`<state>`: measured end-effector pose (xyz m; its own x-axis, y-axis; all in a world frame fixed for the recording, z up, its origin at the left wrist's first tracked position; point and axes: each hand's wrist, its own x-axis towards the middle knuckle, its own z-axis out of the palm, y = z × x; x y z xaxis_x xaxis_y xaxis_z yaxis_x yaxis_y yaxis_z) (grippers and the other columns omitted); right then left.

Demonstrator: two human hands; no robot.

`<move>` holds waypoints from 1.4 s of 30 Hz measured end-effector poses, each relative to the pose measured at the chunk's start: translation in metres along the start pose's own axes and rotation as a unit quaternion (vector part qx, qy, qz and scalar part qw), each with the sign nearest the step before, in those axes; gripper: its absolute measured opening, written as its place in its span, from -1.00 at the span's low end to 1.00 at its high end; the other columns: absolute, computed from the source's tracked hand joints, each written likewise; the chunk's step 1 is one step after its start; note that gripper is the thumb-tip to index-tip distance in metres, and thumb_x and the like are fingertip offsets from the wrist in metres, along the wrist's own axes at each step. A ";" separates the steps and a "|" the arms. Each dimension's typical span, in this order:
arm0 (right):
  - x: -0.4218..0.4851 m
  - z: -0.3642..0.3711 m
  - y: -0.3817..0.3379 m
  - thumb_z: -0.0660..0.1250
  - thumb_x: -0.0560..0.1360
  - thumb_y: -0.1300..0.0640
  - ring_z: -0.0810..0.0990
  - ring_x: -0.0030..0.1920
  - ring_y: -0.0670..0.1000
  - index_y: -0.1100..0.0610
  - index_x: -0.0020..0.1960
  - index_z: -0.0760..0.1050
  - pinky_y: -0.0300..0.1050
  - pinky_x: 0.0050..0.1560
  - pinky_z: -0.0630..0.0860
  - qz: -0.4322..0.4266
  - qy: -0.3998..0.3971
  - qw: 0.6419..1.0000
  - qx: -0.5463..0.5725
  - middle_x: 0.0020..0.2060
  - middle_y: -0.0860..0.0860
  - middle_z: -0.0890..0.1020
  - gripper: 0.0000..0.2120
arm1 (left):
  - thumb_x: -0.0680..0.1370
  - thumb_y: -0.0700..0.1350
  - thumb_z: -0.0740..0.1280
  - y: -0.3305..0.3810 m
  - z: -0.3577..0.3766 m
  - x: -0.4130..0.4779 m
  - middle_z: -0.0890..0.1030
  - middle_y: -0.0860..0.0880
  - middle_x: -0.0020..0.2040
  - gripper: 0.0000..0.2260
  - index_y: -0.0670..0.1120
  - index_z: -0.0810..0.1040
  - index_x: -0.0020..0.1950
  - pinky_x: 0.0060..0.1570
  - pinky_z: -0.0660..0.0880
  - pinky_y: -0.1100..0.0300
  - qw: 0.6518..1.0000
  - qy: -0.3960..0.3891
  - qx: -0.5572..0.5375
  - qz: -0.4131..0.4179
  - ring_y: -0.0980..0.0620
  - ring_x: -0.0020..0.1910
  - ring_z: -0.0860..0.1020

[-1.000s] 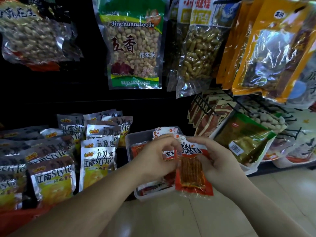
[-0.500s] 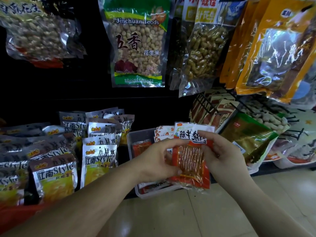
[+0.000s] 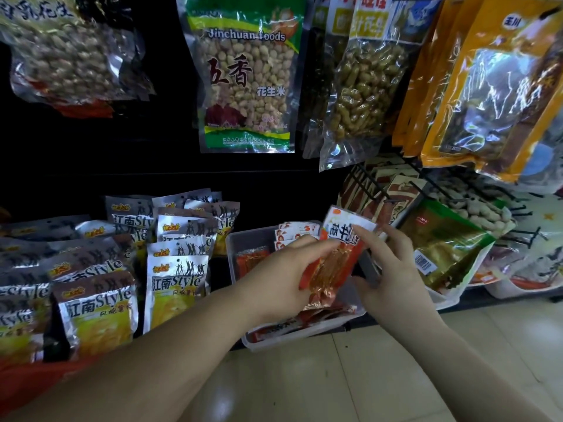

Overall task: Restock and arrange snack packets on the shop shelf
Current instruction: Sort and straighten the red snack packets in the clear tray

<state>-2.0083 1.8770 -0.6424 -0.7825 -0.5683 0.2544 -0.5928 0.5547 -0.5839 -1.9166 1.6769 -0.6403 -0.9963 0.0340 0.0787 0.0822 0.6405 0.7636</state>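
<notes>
Head view: red packet (image 3: 335,266) now tilted; left hand (image 3: 280,278) grips, right hand (image 3: 393,275) touches.

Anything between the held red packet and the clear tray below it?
Nothing visible. The left hand grips the red packet right over the clear tray; the right hand touches its white top. Similar packets already lie in the tray.
</notes>
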 end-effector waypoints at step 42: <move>0.071 0.095 0.093 0.32 0.62 0.06 0.65 0.11 0.10 -0.14 0.16 0.62 -0.08 0.08 0.57 0.061 -0.368 0.910 -0.184 0.09 -0.01 0.68 -0.82 | 0.54 -0.40 0.36 -0.099 0.050 0.031 0.60 0.02 0.10 -0.63 0.04 0.60 0.18 -0.33 0.48 0.30 0.941 0.075 -0.142 -0.299 -0.07 0.04 0.65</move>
<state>-2.1011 1.8303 -0.7519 -0.5880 -0.6665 -0.4582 -0.6396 0.7299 -0.2410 -1.9572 1.6525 -0.7455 -0.8537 -0.3892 -0.3460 -0.4675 0.2801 0.8384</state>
